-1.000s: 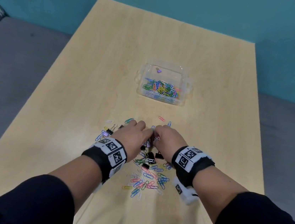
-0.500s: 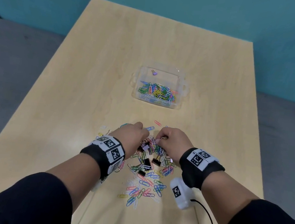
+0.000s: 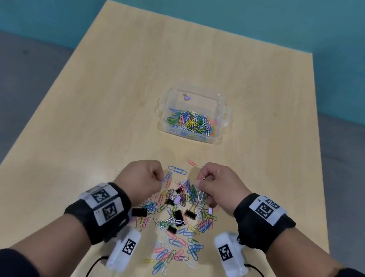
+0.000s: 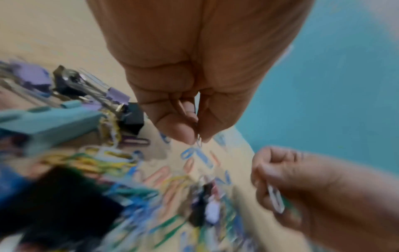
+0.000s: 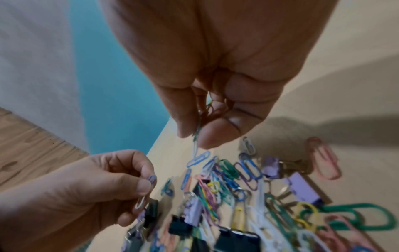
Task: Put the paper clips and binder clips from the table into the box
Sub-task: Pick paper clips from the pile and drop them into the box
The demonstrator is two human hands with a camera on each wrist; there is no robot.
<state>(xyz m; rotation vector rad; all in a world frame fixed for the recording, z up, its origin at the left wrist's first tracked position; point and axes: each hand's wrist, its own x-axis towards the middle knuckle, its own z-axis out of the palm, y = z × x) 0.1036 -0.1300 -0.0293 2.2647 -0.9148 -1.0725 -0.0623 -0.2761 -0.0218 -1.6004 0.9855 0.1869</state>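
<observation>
A heap of coloured paper clips [image 3: 182, 209] with black and purple binder clips [image 3: 178, 215] lies on the wooden table [image 3: 117, 98] in front of me. Beyond it stands the clear plastic box [image 3: 225, 118], holding many paper clips and one purple binder clip [image 3: 186, 97]. My left hand [image 3: 160, 179] hovers over the heap's left side and pinches a pale paper clip [image 4: 199, 140] between thumb and fingers. My right hand [image 3: 201, 182] hovers over the right side and pinches a few paper clips [image 5: 197, 136], with more tucked in its curled fingers.
Loose paper clips [image 3: 171, 252] trail toward the near edge of the table between my wrists. A single pink clip [image 3: 191, 162] and a blue one [image 3: 177, 170] lie apart, toward the box. Grey floor lies on both sides, and a teal wall stands behind.
Both hands were pressed together low on the heap. They have risen and drawn apart, each with clips pinched in its fingers.
</observation>
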